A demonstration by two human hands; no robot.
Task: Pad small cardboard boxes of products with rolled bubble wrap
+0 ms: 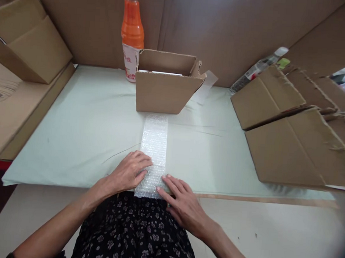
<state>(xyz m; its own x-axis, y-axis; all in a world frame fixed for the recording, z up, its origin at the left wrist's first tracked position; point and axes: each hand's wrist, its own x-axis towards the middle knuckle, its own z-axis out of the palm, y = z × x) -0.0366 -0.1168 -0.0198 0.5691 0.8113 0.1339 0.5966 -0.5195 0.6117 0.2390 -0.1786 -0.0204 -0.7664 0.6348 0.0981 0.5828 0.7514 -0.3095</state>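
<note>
A narrow strip of clear bubble wrap (154, 139) lies flat on the pale green cloth, running from the table's near edge up to a small cardboard box. A crosswise edge shows on the strip near my fingers. My left hand (131, 168) rests on its left side, fingers bent a little and thumb apart, with the fingertips on the plastic. On the right side, my right hand (182, 199) lies with its fingers stretched out, tips touching the strip's lower right edge. Neither hand visibly grips anything.
The small open cardboard box (163, 93) stands beyond the strip, before an orange drink bottle (132, 33). Several cardboard boxes (291, 144) line the right, with a clear bottle (259, 70) behind. More cardboard boxes (34, 46) stand at left. Pale green cloth (88, 120) covers the table.
</note>
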